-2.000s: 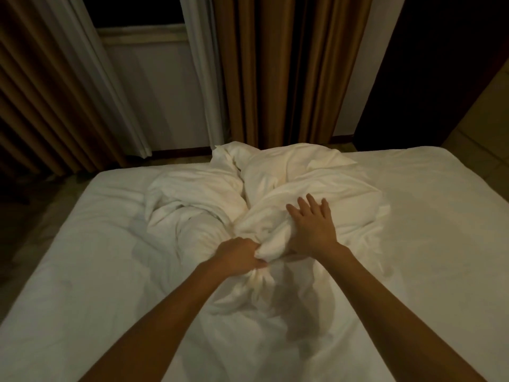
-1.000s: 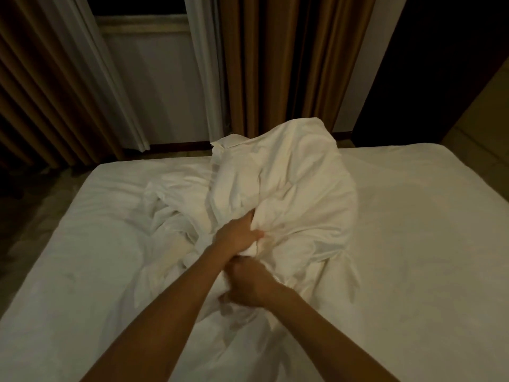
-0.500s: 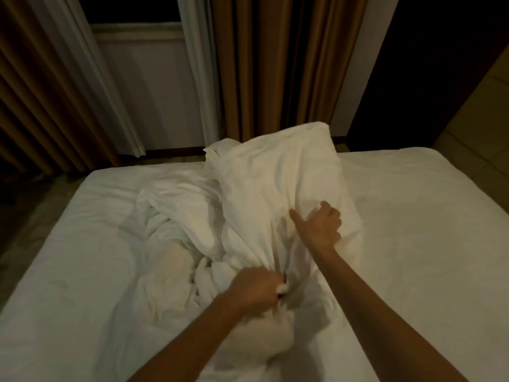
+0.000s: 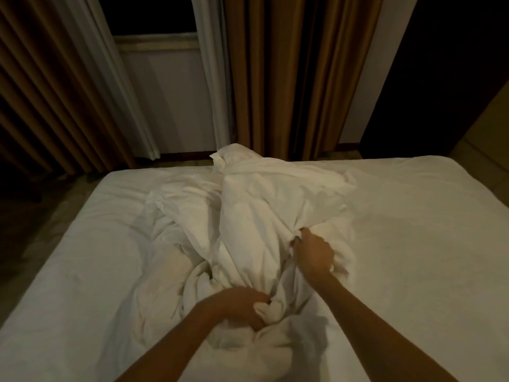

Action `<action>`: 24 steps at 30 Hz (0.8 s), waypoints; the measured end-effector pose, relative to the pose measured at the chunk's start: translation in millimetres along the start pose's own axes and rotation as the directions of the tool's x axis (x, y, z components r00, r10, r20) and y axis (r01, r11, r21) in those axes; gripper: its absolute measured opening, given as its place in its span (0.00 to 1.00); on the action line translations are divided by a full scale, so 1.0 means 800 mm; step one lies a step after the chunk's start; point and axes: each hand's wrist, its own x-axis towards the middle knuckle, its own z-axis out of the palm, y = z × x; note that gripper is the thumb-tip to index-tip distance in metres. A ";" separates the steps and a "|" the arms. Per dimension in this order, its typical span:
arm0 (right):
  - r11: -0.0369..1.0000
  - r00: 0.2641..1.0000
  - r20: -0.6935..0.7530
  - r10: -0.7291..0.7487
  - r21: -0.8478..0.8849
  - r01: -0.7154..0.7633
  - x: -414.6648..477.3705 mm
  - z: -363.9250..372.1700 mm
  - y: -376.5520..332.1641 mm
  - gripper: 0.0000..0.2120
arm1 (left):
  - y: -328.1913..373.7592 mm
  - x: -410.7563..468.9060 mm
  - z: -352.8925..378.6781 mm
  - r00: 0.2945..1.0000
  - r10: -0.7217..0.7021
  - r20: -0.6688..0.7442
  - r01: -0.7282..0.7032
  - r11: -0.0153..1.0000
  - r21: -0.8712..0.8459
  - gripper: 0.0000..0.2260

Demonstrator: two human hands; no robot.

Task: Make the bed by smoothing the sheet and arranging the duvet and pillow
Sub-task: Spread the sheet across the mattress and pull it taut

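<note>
A white duvet (image 4: 256, 210) lies bunched in a heap along the middle of the bed, on the white fitted sheet (image 4: 413, 230). My left hand (image 4: 242, 307) grips a twisted wad of the duvet at its near end. Farther up and to the right, my right hand (image 4: 314, 255) grips a fold of the same duvet, fingers curled into the cloth. A corner of the duvet pokes up at the far edge of the bed. I cannot pick out a pillow in the heap.
Brown curtains (image 4: 289, 73) and a pale sheer curtain (image 4: 212, 78) hang behind the bed, around a dark window (image 4: 148, 15). Floor shows along the left side (image 4: 33, 216) and at the far right (image 4: 484, 139). A dark panel (image 4: 440, 73) stands at the back right.
The raised part of the duvet has dropped flatter onto the bed. My right hand has closed on a fold and shifted slightly right; my left hand keeps its grip on the near end.
</note>
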 end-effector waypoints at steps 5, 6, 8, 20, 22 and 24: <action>0.926 0.928 0.071 -0.365 -0.071 0.370 -0.047 0.025 -0.028 0.11 | -0.020 -0.024 -0.082 0.951 -0.160 -0.263 -0.016 0.826 -0.564 0.24; 0.911 0.913 0.032 -0.406 -0.058 0.407 -0.053 0.025 -0.032 0.09 | -0.020 -0.027 -0.097 0.867 -0.274 -0.416 -0.047 0.787 -0.615 0.29; 0.894 0.896 0.003 -0.444 -0.061 0.443 -0.061 0.021 -0.044 0.07 | -0.010 -0.031 -0.122 0.658 -0.392 -0.643 -0.055 0.827 -0.560 0.42; 0.708 0.711 -0.090 -0.697 0.069 0.703 -0.087 0.036 -0.079 0.16 | -0.014 0.041 -0.105 0.469 0.180 -0.864 0.306 0.885 0.350 0.12; 0.757 0.773 -0.072 -0.630 0.162 0.632 -0.082 0.032 -0.071 0.23 | -0.039 0.028 -0.099 0.491 -0.052 -0.869 0.317 0.940 0.123 0.11; 0.776 0.819 -0.157 -0.552 0.264 0.574 -0.083 0.025 -0.070 0.21 | -0.066 0.019 -0.088 0.608 -0.253 -0.753 0.364 0.931 -0.020 0.20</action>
